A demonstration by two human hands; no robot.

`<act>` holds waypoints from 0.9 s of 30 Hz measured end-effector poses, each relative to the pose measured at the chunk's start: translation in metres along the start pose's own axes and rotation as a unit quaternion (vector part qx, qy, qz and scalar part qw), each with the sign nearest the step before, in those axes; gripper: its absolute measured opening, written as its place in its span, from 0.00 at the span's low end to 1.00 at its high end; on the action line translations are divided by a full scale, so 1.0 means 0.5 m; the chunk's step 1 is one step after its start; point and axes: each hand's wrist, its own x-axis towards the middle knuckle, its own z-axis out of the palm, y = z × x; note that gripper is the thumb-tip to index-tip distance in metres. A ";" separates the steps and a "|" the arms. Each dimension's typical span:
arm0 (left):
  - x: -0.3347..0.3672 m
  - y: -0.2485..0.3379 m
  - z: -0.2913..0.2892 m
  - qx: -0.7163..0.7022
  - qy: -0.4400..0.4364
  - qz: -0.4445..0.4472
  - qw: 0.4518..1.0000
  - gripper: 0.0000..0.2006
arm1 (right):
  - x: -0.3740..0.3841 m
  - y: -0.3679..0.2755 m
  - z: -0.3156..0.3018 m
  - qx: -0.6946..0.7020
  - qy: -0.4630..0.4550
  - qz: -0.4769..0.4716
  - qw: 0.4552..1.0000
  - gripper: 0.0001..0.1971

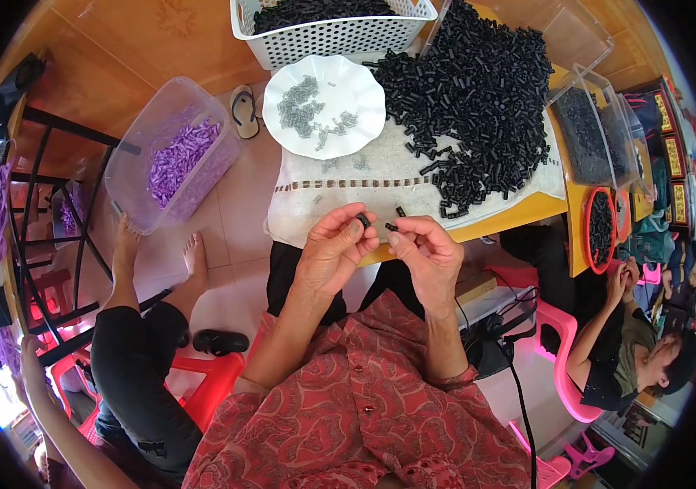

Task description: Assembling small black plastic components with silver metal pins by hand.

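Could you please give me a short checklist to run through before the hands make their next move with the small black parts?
1. Left hand holds a black ring at its fingertips: ok.
2. Right hand pinches a small black piece: ok.
3. The two parts are apart, not yet joined: ok.
4. Black parts pile lies on the cloth ahead: ok.
5. White plate with grey pieces sits upright: ok.
6. Whether the two parts are lined up: cannot tell.

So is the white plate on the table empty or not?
Not empty: the white plate holds a small heap of grey pieces, mostly on its left half.
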 end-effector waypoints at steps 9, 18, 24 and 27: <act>0.001 -0.008 0.002 0.000 -0.003 0.004 1.000 0.13 | -0.003 -0.002 0.011 -0.003 -0.004 -0.008 1.000 0.09; 0.000 -0.015 -0.001 -0.012 -0.011 0.018 1.000 0.12 | -0.009 -0.013 0.030 0.016 -0.002 0.016 1.000 0.08; -0.001 -0.017 0.001 -0.005 0.006 0.020 1.000 0.13 | -0.007 0.002 0.034 0.009 -0.009 -0.013 1.000 0.06; -0.001 -0.017 0.002 -0.007 0.011 0.019 1.000 0.13 | -0.006 0.010 0.036 0.005 -0.009 -0.024 1.000 0.06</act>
